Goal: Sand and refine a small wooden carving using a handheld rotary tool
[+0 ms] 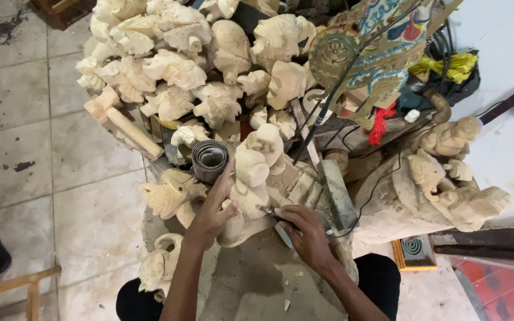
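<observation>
A pale, unpainted wooden carving (pixel 251 172) lies across the work block in front of me. My left hand (pixel 212 211) presses on its left side, fingers spread along the wood. My right hand (pixel 304 229) is closed around a small carving tool (pixel 282 229) whose metal tip touches the lower part of the carving. Wood chips lie on the grey cloth (pixel 251 279) over my lap.
A heap of several similar pale carvings (pixel 174 65) fills the space beyond. A roll of sandpaper (pixel 210 159) stands by my left hand. A painted carved figure (pixel 376 47), a brownish carved statue (pixel 441 178), loose wood blocks (pixel 126 128) and tiled floor (pixel 60 154) surround me.
</observation>
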